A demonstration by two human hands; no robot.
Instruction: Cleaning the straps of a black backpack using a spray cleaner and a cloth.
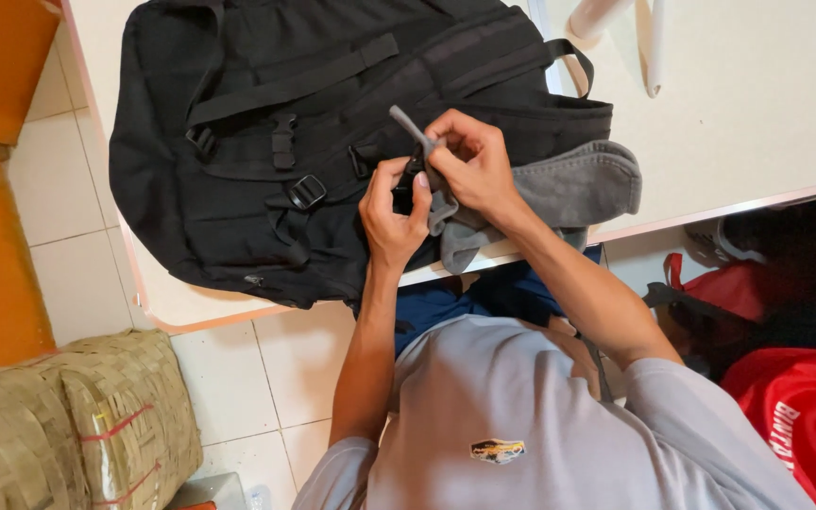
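left hand (394, 212) pinching black buckle (411, 175) | right hand (469, 161) gripping grey cloth (559, 194) (on black backpack (238, 142))

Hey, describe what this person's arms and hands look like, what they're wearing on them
Both forearms are bare; the left hand and right hand wear no gloves, rings or watch that show. Short light grey sleeves of a T-shirt cover the upper arms. The shirt has a small yellow and dark emblem on the chest.
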